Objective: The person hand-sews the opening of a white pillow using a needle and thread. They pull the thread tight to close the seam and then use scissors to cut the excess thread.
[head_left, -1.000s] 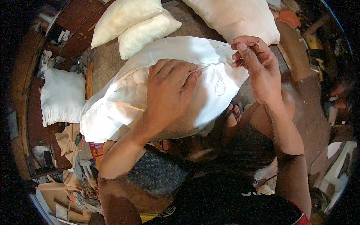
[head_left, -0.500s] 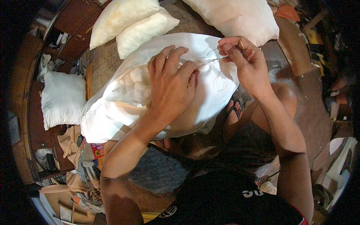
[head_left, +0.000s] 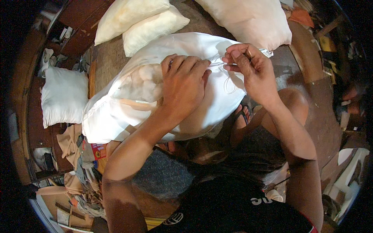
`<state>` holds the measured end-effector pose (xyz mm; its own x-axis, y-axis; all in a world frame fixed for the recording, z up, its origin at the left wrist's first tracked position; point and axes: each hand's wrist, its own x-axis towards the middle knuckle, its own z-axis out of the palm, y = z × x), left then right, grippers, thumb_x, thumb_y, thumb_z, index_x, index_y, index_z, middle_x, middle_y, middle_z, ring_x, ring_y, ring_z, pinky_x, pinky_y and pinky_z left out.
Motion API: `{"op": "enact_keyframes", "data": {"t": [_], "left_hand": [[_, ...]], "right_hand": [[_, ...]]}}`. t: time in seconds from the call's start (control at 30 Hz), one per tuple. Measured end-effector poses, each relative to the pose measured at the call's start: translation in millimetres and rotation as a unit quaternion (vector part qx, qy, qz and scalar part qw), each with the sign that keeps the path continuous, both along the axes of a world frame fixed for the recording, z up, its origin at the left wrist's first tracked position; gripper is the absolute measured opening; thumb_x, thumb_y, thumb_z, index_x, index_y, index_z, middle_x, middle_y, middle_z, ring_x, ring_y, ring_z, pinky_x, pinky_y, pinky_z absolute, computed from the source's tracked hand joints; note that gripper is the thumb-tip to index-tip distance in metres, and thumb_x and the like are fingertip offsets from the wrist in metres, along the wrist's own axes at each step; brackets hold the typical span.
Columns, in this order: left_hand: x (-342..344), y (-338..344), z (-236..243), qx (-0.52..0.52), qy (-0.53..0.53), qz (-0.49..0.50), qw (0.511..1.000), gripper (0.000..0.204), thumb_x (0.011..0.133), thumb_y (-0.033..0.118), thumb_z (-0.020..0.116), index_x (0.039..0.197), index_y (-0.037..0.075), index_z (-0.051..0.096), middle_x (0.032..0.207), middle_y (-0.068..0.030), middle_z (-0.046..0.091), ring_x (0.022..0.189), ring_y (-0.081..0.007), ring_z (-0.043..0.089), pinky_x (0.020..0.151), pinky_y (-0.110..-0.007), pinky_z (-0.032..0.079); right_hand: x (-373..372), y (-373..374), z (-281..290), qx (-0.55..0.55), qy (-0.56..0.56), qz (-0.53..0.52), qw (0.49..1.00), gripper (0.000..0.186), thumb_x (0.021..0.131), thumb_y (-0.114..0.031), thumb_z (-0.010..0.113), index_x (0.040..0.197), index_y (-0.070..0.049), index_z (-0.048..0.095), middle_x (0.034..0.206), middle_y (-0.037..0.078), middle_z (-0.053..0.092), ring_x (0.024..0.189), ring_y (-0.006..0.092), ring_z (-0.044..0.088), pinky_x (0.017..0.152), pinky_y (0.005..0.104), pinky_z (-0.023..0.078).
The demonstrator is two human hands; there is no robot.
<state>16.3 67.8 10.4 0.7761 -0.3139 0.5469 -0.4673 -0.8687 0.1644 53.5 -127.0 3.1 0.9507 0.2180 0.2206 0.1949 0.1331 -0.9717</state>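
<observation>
A large white pillow cover [head_left: 210, 112] lies across in front of me, with a long opening on its left part. Fluffy white stuffing [head_left: 144, 87] shows through that opening. My left hand [head_left: 184, 83] lies over the cover, thumb and fingertips pinching the cloth at the seam. Just right of it, my right hand [head_left: 254, 72] is closed in a pinch at the same seam line. A thin pale thread [head_left: 230, 86] runs from the cloth by its fingertips and hangs in a loop on the cover. Whether a needle is between those fingers is too small to see.
Two cream pillows [head_left: 155, 29] lie beyond the cover, with a bigger whitish pillow [head_left: 252, 23] at the far right. Another white pillow [head_left: 64, 97] sits at the left by wooden shelving. Heaped cloths [head_left: 74, 151] lie at lower left. My bent knee [head_left: 293, 103] is beside the cover.
My left hand has moved right, its fingers drawing together onto the seam beside my right fingertips. My right hand has come slightly down and left, closer to the cloth.
</observation>
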Motion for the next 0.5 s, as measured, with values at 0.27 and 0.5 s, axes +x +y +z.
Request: {"op": "enact_keyframes", "data": {"t": [0.27,0.5], "left_hand": [[2.9,3.1,-4.2,-0.006,-0.027,0.002,1.0,0.01,0.086,0.015,0.069,0.094,0.01,0.072,0.094,-0.0078,0.067,0.096,-0.029,0.061,0.097,-0.045,0.039],[2.8,2.5,-2.3,-0.007,-0.012,0.006,1.0,0.01,0.087,0.015,0.067,0.095,0.01,0.071,0.095,-0.0087,0.067,0.097,-0.0299,0.061,0.097,-0.046,0.039]], "right_hand": [[-4.1,2.9,-0.7,-0.013,-0.004,0.002,1.0,0.02,0.106,-0.013,0.051,0.109,0.003,0.063,0.098,0.007,0.067,0.091,0.0118,0.063,0.082,0.0272,0.055],[-3.9,4.1,-5.3,-0.003,0.012,0.01,1.0,0.018,0.105,-0.014,0.053,0.109,0.0,0.063,0.095,0.005,0.067,0.085,0.009,0.06,0.074,0.0229,0.05]]}}
